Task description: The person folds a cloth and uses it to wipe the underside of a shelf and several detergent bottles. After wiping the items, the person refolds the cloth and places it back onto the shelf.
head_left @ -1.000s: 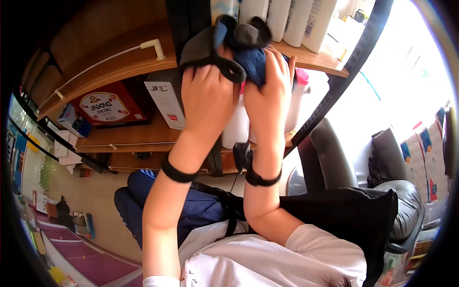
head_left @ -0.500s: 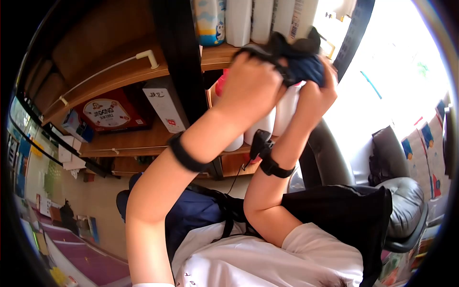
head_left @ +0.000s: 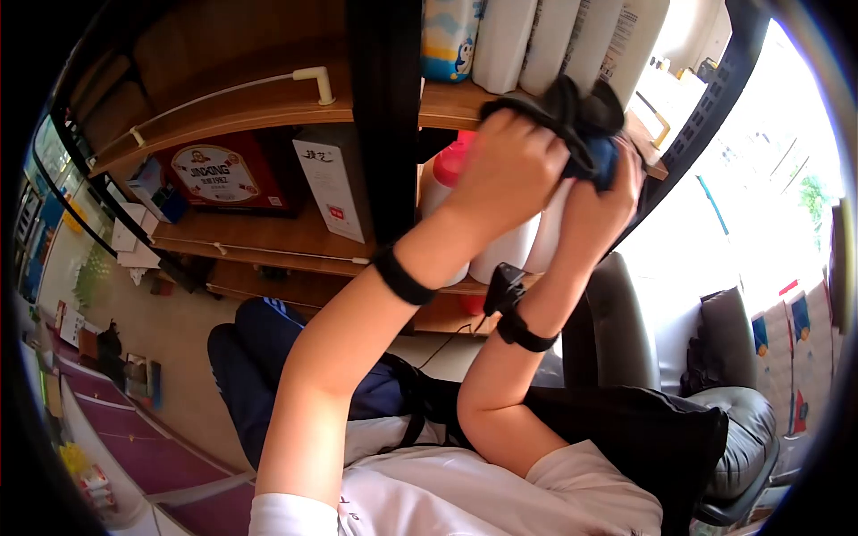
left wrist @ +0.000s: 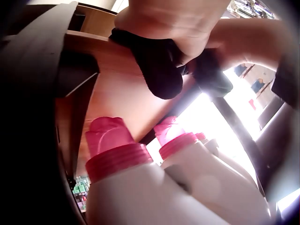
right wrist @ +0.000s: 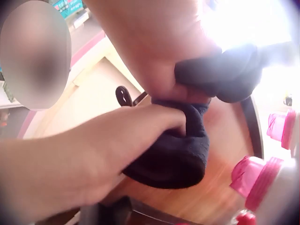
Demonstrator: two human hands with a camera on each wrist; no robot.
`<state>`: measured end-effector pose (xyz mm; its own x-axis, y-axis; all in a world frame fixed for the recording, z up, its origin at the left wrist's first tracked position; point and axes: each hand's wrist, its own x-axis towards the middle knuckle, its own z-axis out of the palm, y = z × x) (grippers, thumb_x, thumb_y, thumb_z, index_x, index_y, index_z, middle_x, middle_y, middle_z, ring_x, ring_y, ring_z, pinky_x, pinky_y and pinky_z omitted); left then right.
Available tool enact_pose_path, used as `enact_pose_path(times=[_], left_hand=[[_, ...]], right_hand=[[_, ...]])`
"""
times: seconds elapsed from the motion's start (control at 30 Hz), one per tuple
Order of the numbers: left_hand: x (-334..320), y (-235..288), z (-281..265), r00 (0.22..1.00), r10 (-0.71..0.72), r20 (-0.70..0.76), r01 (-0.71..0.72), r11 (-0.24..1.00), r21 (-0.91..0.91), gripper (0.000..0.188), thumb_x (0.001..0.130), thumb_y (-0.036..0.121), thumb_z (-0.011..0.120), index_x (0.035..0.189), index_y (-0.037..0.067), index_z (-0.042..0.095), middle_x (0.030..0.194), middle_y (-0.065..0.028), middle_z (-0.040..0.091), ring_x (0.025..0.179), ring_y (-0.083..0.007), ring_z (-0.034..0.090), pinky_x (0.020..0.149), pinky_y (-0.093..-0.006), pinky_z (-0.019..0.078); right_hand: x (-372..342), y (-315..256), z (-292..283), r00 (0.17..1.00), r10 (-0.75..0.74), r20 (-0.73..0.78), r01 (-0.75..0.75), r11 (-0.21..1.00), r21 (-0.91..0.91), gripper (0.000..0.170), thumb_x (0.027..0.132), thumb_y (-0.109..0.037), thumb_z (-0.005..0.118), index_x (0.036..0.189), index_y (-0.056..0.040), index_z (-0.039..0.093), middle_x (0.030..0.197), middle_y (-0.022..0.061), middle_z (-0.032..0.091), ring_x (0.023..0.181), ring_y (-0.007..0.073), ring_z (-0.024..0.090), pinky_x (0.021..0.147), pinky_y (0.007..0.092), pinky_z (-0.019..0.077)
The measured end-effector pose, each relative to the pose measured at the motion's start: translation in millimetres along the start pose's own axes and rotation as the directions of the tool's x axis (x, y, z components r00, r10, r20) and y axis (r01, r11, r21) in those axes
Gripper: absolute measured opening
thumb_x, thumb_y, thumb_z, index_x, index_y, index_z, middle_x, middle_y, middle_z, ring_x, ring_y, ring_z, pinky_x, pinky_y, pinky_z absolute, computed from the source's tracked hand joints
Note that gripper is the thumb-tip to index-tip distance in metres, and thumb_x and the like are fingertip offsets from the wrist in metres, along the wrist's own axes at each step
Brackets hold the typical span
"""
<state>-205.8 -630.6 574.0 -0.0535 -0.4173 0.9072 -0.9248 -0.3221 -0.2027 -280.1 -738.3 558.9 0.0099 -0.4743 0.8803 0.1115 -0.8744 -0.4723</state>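
Both hands hold a bunched piece of dark soft cloth (head_left: 601, 156), blue with black parts, in front of the shelf. My left hand (head_left: 518, 165) grips its left side, knuckles up and fingers curled over its black edge. On the opposite side, my right hand (head_left: 608, 201) holds the blue part with bent fingers. A rounded dark end of the cloth (left wrist: 161, 70) hangs down in the left wrist view. From the right wrist view, the cloth (right wrist: 180, 161) sags in a wide fold below the fingers. Its full shape is hidden by the hands.
White bottles with pink caps (left wrist: 110, 145) stand right below the hands. Several white bottles (head_left: 505, 45) and a blue-and-yellow pack (head_left: 450, 40) line the shelf above. A red box (head_left: 223, 174) and a white box (head_left: 331, 183) sit left of the black post (head_left: 382, 134).
Both hands have moved to the right with the cloth, away from the post. The cloth was spread wider with grey showing and is now more bunched between the hands.
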Motion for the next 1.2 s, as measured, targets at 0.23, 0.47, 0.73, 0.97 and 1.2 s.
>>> enact_pose_path(times=[0.23,0.47,0.73,0.97,1.2], left_hand=[[-35.0,-20.8,-49.1,0.99,-0.116,-0.079,0.131,0.965,0.228,0.028,0.077,0.021,0.075,0.1,0.006,0.076,0.082,-0.0051,0.069,0.083,-0.0232,0.066,0.088,-0.0385,0.0471],[-37.7,-24.9,-60.1,0.991,-0.094,-0.1,0.122,0.939,0.323,0.029,0.075,0.012,0.073,0.102,0.0,0.073,0.091,-0.0121,0.073,0.091,-0.0283,0.069,0.092,-0.0406,0.0486],[-4.3,-12.1,-59.0,0.956,-0.224,0.19,0.224,0.974,0.021,0.018,0.075,0.013,0.069,0.089,0.003,0.075,0.079,-0.0153,0.073,0.073,-0.0338,0.071,0.075,-0.0444,0.0539],[24.5,21.1,5.1,0.986,0.059,0.155,-0.045,0.994,-0.096,0.019,0.075,0.024,0.073,0.074,0.006,0.067,0.074,-0.0133,0.069,0.07,-0.0309,0.07,0.067,-0.0429,0.0524],[-14.2,3.1,3.5,0.995,-0.019,-0.097,0.022,0.999,0.036,0.012,0.073,0.018,0.07,0.08,0.009,0.067,0.076,-0.0069,0.068,0.072,-0.0243,0.067,0.071,-0.0378,0.05]], right_hand=[[-16.5,-56.3,29.3,0.974,-0.162,0.158,0.127,0.969,0.21,0.047,0.059,0.003,0.053,0.105,0.0054,0.066,0.104,0.0219,0.066,0.109,0.0433,0.06,0.12,0.0533,0.0326],[-24.6,-60.7,39.5,0.966,-0.176,0.191,0.114,0.947,0.299,0.047,0.058,0.002,0.054,0.104,0.0026,0.065,0.103,0.0171,0.066,0.106,0.0395,0.06,0.119,0.0493,0.0344],[-10.7,-40.6,28.8,0.997,-0.073,-0.001,0.072,0.971,0.227,0.042,0.061,0.0,0.055,0.101,0.0009,0.067,0.102,0.0178,0.067,0.105,0.0401,0.06,0.118,0.0498,0.0336],[1.0,8.2,-3.5,0.978,0.194,-0.073,-0.166,0.943,0.29,0.05,0.068,0.01,0.05,0.114,0.007,0.069,0.118,0.0195,0.071,0.113,0.0357,0.063,0.109,0.0388,0.0433],[-18.5,-14.3,13.8,0.999,0.024,-0.035,-0.016,0.976,0.215,0.046,0.067,0.004,0.054,0.111,0.0072,0.067,0.119,0.0203,0.068,0.122,0.0385,0.058,0.113,0.0441,0.0381]])
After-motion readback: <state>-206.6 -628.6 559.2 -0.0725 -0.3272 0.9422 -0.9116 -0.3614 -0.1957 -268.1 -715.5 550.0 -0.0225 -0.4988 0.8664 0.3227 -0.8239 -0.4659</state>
